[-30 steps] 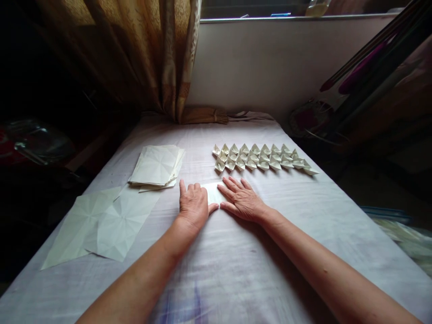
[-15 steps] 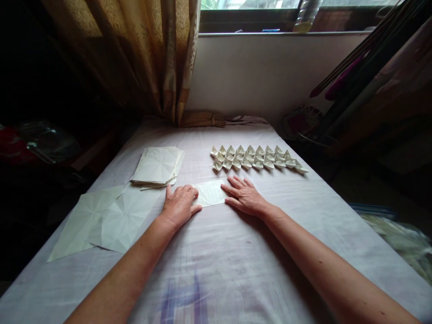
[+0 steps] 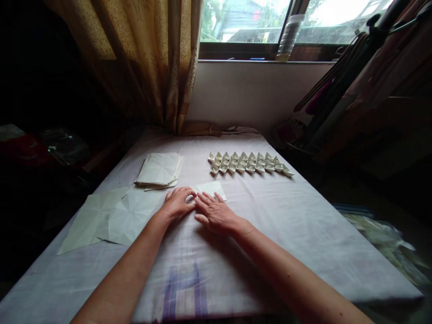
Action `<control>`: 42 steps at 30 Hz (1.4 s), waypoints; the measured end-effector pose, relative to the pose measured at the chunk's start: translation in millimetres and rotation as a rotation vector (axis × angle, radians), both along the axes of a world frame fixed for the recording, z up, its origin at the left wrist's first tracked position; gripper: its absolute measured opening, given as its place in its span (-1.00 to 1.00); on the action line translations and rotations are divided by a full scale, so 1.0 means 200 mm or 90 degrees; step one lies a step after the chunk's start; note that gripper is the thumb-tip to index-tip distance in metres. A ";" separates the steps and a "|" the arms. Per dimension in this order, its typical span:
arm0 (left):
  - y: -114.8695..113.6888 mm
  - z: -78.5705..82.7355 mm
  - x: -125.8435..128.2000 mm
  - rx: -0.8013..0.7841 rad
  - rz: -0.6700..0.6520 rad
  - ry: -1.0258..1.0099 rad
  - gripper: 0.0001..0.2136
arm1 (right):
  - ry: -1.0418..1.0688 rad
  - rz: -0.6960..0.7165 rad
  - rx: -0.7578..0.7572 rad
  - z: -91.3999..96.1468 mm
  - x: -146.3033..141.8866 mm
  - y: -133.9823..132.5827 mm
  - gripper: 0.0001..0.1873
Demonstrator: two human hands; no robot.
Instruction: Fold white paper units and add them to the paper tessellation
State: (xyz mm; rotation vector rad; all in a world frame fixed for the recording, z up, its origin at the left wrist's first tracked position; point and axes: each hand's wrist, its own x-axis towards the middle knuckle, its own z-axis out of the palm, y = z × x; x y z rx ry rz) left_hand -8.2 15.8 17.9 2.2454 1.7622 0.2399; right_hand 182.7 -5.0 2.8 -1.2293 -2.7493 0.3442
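A folded paper [image 3: 211,188] lies flat near the middle of the cloth-covered table [image 3: 286,234], its near part hidden under the hands. The left hand [image 3: 178,201] curls at the paper's left end, thumb and fingertips a little apart in a loose arch; whether it pinches an edge, I cannot tell. The right hand [image 3: 214,211] is spread palm down, fingers over the near side of the paper, gripping nothing. Space around it is partly taken: a stack of creased sheets [image 3: 158,168] sits just beyond the left hand, toward the far left corner, and loose sheets [image 3: 89,213] overlap along the left edge, close to the left forearm. Beyond the paper — toward the far edge — rows of small folded pieces [image 3: 249,163] stand packed together, their end close to the right edge. A curtain [image 3: 151,67] hangs down to the far edge, beside the window [image 3: 246,20].
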 end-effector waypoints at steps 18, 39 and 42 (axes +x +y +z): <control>-0.04 0.03 0.00 0.025 -0.030 0.072 -0.69 | -0.031 -0.150 -0.057 -0.03 0.31 -0.07 -0.38; -0.12 0.01 0.09 0.274 -0.228 0.214 -0.80 | 0.051 -0.216 0.128 -0.02 0.16 -0.09 -0.58; -0.17 -0.01 0.12 0.281 -0.219 0.187 -0.83 | 0.081 -0.207 0.144 -0.02 0.07 -0.09 -0.74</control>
